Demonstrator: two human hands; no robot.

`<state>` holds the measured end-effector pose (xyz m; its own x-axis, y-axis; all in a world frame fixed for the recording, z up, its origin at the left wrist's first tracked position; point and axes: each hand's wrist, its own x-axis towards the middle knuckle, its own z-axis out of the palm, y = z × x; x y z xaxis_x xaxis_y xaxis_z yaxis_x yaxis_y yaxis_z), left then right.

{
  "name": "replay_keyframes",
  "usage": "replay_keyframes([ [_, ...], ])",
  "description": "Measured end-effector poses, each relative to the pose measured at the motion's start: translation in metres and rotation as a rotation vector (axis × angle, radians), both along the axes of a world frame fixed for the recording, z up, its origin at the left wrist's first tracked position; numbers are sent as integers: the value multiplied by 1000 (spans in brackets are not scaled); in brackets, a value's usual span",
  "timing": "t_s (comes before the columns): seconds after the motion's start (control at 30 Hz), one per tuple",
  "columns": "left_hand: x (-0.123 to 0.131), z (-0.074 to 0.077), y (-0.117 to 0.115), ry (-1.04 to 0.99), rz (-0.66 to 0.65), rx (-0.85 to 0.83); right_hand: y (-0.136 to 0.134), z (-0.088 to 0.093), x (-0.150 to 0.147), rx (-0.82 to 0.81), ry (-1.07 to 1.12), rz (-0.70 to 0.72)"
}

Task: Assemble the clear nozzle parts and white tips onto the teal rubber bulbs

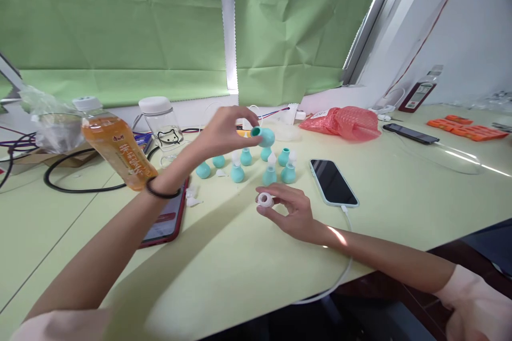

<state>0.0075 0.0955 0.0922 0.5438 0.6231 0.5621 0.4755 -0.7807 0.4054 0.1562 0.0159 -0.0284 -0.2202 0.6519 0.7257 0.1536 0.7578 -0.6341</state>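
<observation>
My left hand [230, 130] is raised over the table, thumb and fingers closed on a teal bulb [267, 137] whose open neck points left. Lower and to the right, my right hand [290, 210] pinches a small white ring-like piece [264, 200], its round hole facing me. Between and behind my hands stand several more teal bulbs [237, 172] on the table. Some, such as the teal bulb in front [269, 175], have a translucent white tip on top; another teal bulb [284, 157] shows an open neck. Loose white pieces [193, 201] lie left of them.
A red-edged phone [170, 218] lies under my left forearm, beside an orange drink bottle [118, 144] and a clear bottle [162, 125]. To the right are a charging phone [334, 182], red bubble wrap [344, 123], a dark phone [411, 134] and orange pieces [466, 128].
</observation>
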Motion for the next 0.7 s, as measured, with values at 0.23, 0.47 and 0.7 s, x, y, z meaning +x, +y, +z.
replay_keyframes([
  [0.23, -44, -34, -72, -609, -199, -863, -2, -3, 6, -13, -16, 48],
  [0.47, -42, -98, -95, -601, -114, -1259, -4, 4, 6, -207, -147, 111],
  [0.7, -46, -117, -90, -373, 102, -977, 4, 3, 4, -130, -155, 187],
])
